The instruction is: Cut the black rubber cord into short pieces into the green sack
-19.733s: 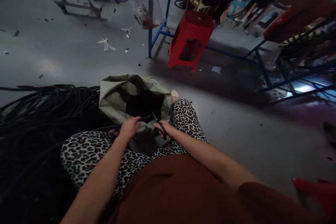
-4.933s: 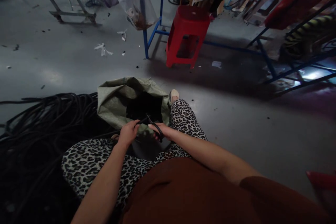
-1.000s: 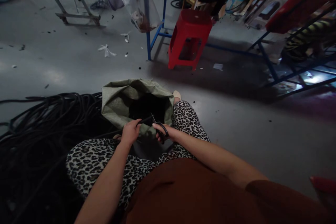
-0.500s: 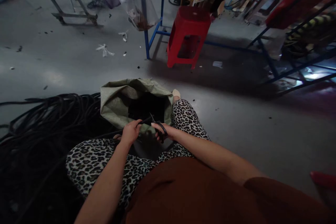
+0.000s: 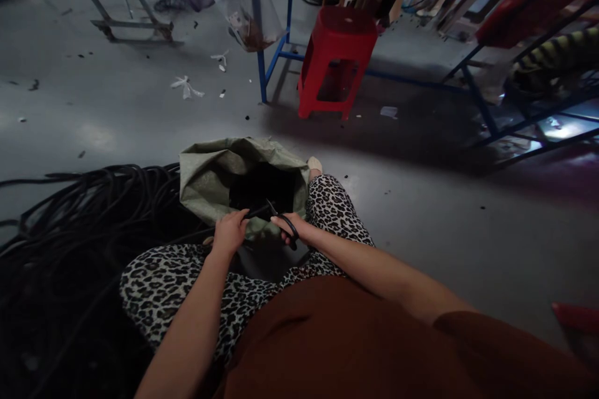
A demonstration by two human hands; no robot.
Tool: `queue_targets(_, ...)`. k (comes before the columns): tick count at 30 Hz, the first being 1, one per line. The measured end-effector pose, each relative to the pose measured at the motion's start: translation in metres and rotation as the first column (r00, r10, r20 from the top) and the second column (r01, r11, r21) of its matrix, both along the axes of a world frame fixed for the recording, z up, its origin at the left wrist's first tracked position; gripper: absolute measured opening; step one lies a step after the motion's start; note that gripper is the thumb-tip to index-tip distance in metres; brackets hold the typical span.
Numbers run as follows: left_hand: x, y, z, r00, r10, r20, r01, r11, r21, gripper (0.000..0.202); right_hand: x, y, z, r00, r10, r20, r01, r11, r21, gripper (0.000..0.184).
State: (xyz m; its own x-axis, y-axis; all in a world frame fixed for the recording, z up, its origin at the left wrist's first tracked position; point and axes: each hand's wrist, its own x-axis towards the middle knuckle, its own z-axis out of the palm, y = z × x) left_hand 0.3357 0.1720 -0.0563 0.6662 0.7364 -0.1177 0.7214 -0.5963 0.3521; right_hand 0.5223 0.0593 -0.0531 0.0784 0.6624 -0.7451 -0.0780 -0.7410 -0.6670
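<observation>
Between my knees stands an open green woven sack [image 5: 201, 181], its inside too dark to make out. My left hand [image 5: 230, 230] is closed on a black rubber-like strip [image 5: 256, 211], whose end points right over the sack's near rim. In my right hand [image 5: 292, 227] is a pair of scissors [image 5: 291, 232] with black handles. The blade tips lie close by the strip's end; whether they touch it I cannot tell. To the left a big heap of long black strips [image 5: 103, 206] spreads over the floor, and one runs toward my left hand.
A red plastic stool [image 5: 349, 25] stands ahead beside a blue metal frame [image 5: 262, 78] with a clear plastic bag [image 5: 250, 12] hanging on it. A metal trolley frame [image 5: 133, 28] is at the far left. Scraps lie on the floor; a person sits beyond the stool.
My left hand has shifted slightly left and up with the strip. The scissors in my right hand have turned a little, their handles showing more plainly. The sack stays put.
</observation>
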Motion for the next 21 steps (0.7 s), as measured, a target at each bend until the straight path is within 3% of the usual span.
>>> queue_targets(7, -0.0007, 0.0003, 0.0042, 0.999, -0.004, -0.041, 0.002, 0.999, -0.052, 0.036, -0.0011, 0.0004, 0.0097, 0.998, 0.013, 0.062, -0.012, 1.0, -0.005, 0.027)
queue_targets(12, 0.0015, -0.0002, 0.0053, 0.997, 0.002, -0.077, -0.006, 0.998, -0.056, 0.036, -0.003, 0.0009, 0.0063, 0.994, 0.026, 0.11, -0.03, 0.999, 0.034, 0.027)
queue_targets(21, 0.002, 0.0001, 0.0049, 0.987, -0.016, -0.157, 0.009, 0.999, -0.044, 0.037, -0.0062, -0.0029, 0.0097, 0.986, 0.086, 0.14, -0.085, 0.996, -0.015, 0.027)
